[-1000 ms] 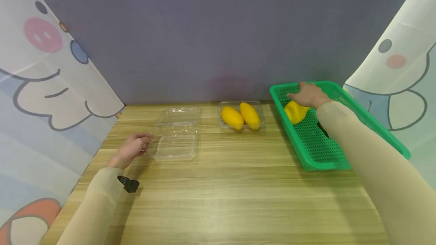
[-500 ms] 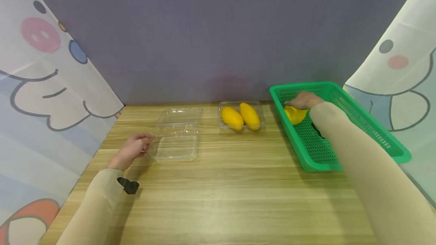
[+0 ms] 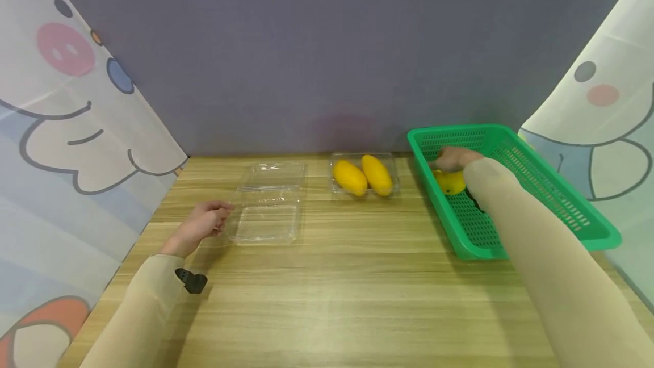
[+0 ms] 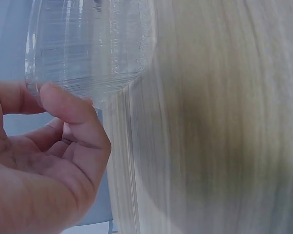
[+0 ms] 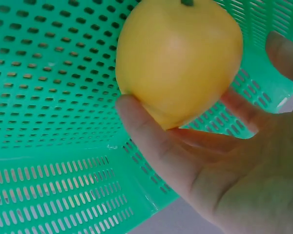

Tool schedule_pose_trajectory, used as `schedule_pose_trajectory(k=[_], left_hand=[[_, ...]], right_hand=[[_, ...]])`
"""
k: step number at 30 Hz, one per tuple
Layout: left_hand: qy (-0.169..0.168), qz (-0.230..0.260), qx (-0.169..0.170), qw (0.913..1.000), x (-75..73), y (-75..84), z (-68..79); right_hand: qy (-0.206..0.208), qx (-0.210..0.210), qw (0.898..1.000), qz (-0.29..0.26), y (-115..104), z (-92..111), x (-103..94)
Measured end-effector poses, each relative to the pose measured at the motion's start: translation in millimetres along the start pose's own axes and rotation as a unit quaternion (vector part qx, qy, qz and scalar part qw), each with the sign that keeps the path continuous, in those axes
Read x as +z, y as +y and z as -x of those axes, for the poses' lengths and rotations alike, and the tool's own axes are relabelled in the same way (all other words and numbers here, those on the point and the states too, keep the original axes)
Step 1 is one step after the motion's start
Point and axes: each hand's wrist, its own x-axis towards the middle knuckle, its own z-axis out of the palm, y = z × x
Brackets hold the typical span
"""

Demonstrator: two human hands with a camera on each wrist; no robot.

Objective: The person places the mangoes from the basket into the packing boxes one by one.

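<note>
1. Table (image 3: pixel 327 294) front-centre: wide open, low pass OK.
2. Clear open container (image 3: pixel 265 221) to fruit tray (image 3: pixel 389 161): gap, passable.
3. Left hand (image 3: pixel 203 221) blocks container's left side.
4. Fruit tray to green basket (image 3: pixel 480 253): narrow; basket wall stops low sideways pass.
5. Basket far-left: right hand (image 3: pixel 453 159), yellow fruit (image 3: pixel 452 185) in way.
6. Grey backdrop (image 3: pixel 327 55) closes back.

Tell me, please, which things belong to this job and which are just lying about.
Likely the job's: rounded yellow fruit at the right hand; green perforated plastic basket; open clear plastic box at the left hand; second clear plastic box with two oval yellow fruits.

Merely surroundings: cartoon-printed cloth; plain grey backdrop.
</note>
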Motion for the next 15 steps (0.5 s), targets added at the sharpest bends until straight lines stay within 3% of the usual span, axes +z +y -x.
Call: schedule_pose_trajectory(k=[10,15], left_hand=[[-0.001,-0.005,0.004,1.0,3.9,5.0,-0.1],[0.002,-0.009,0.004,0.9999,5.1,5.1,-0.7]], right_hand=[[-0.005,0.056,0.997,-0.051,9,9,1.5],[-0.005,0.062,0.996,-0.067,15,14,0.7]])
